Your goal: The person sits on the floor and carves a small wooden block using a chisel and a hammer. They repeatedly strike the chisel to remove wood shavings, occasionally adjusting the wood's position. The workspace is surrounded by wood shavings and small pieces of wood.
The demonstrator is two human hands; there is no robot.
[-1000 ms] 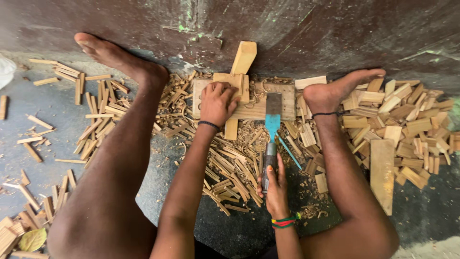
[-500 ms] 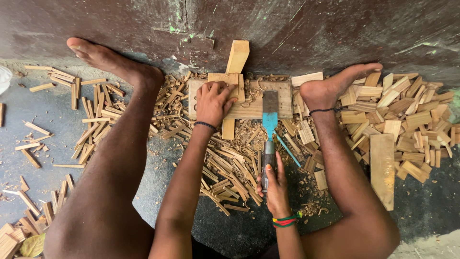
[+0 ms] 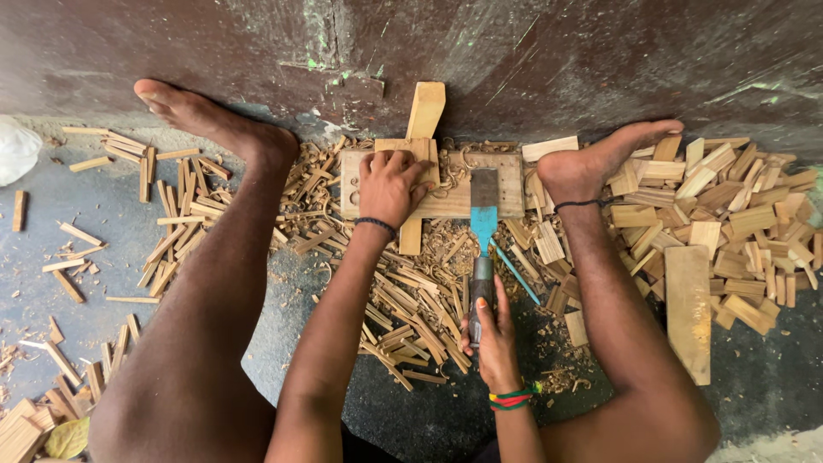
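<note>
Chisel, one only, with a broad steel blade, a blue neck and a dark handle, lies flat along the wooden block on the floor, its edge pointing at the wall. Right hand wraps its grip closed around the handle end. Left hand presses down on one narrow wood strip that crosses the block and leans up against the wall; its grip is closed flat over the strip where strip and block meet.

Two bare feet brace the work: the left foot well off to one side, the right foot touching the block's end. A thin blue stick lies just beside the chisel's neck. One long plank rests outside the right leg.

Cut wood strips, too many to count, cover the floor between the legs, and a heap of wood offcuts crowds the far right. Shavings lie under the chisel.

The wall closes off the far edge directly behind the block. Bare floor shows at far left, near a white bag.
</note>
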